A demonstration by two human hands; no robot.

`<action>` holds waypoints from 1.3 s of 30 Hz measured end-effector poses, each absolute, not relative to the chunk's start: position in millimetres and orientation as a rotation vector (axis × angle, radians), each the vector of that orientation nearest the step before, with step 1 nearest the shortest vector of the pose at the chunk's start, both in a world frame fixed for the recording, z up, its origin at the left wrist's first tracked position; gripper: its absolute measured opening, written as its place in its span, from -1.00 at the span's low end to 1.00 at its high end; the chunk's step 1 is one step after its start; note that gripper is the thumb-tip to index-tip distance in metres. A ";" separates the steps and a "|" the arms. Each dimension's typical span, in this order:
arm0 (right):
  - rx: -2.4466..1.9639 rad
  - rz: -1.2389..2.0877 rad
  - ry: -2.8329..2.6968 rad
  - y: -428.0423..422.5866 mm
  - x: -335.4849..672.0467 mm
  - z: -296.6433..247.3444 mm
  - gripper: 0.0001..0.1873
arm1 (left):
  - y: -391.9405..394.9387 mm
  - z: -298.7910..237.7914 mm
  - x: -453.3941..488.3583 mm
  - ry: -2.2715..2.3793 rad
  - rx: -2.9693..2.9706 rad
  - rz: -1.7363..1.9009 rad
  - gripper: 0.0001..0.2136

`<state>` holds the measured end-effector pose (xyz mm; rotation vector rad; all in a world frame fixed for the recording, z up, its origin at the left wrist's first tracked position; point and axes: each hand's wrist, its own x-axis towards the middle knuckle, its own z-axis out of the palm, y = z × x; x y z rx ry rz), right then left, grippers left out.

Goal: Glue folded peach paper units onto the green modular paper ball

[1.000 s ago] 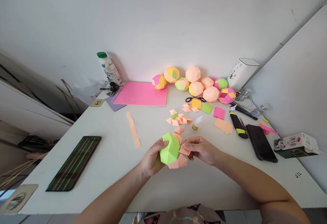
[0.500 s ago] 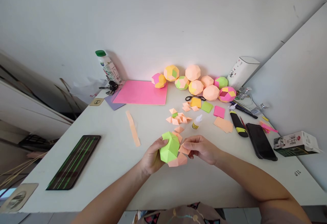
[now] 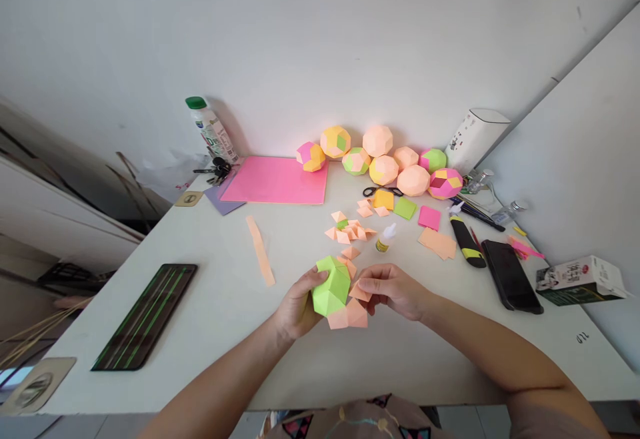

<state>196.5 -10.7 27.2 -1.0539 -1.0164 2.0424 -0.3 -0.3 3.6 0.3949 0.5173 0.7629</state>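
A part-built paper ball point(image 3: 334, 289) of green and peach folded faces sits between both hands just above the white table point(image 3: 210, 332). My left hand point(image 3: 297, 309) cups its left side, fingers wrapped round the green part. My right hand point(image 3: 395, 290) pinches a peach folded flap point(image 3: 359, 290) at the ball's right side. Loose peach folded pieces point(image 3: 350, 232) lie just beyond, beside a small glue bottle point(image 3: 385, 238).
Several finished paper balls point(image 3: 385, 162) line the wall. Near them lie a pink sheet point(image 3: 276, 181), scissors point(image 3: 381, 191), coloured note squares point(image 3: 405, 209), a marker point(image 3: 466, 243), a black phone point(image 3: 510, 275), a carton point(image 3: 580, 281). A drink bottle point(image 3: 210, 129), a peach strip point(image 3: 261, 251) and a dark striped tablet point(image 3: 146, 316) are left.
The hands and paper ball stay almost in place; the ball has turned slightly, showing more of the peach faces underneath. The view has shifted down a little.
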 end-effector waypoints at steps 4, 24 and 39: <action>-1.051 2.062 -0.990 -10.4 196.5 25.3 -0.75 | 0.0 3.9 0.4 0.530 0.395 0.769 -0.79; -1.167 1.973 -0.957 -14.6 193.5 37.4 -0.72 | 1.7 1.8 -0.8 0.660 0.419 0.846 -0.79; -1.177 1.926 -1.039 -16.1 194.6 40.3 -0.73 | 2.3 6.8 -2.7 0.712 0.498 0.849 -0.77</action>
